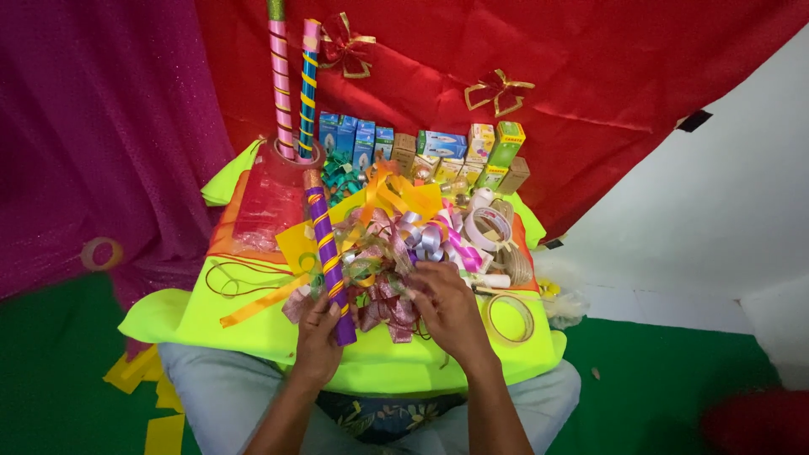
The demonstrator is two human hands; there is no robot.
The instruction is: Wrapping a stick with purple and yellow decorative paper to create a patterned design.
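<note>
Purple stick (329, 261) w/ gold spiral wrap, tilted, lower end gripped in left hand (318, 339), fingers curled around it, over lime-yellow sheet (177, 316) on lap. Right hand (447, 307) just beside, fingers pinching pink-red ribbon bow (383, 303). Tape roll (510, 318) near right hand; small boxes (438, 150) behind.

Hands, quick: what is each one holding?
Left hand: closed around the purple striped stick.
Right hand: fingers in the ribbon bows; grip unclear.
</note>
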